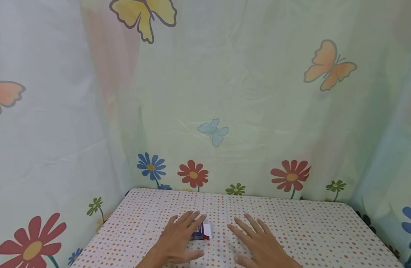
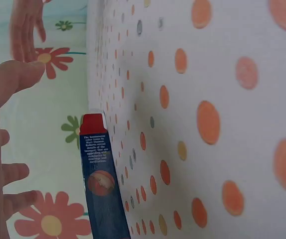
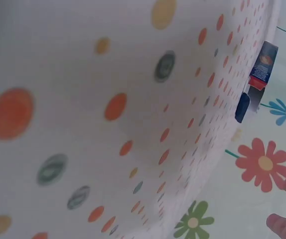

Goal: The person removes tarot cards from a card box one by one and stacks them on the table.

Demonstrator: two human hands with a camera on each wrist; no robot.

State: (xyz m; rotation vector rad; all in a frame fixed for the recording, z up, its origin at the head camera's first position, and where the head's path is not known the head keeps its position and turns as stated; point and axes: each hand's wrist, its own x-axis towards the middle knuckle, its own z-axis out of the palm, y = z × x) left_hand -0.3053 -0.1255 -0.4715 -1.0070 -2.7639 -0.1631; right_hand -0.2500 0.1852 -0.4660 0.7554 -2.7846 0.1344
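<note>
A small dark blue box with a red edge lies on the dotted table, partly hidden under my left hand. That hand hovers with its fingers spread and holds nothing. In the left wrist view the box shows printed text and a round picture, apart from the fingers of my left hand. My right hand is held to the right of the box, fingers spread. From the right wrist the box shows its end, with a white flap and a dark blue flap standing out.
The table has a white cover with coloured dots. Behind it and at both sides hangs a curtain printed with flowers and butterflies. Dark objects show beyond the table's right edge.
</note>
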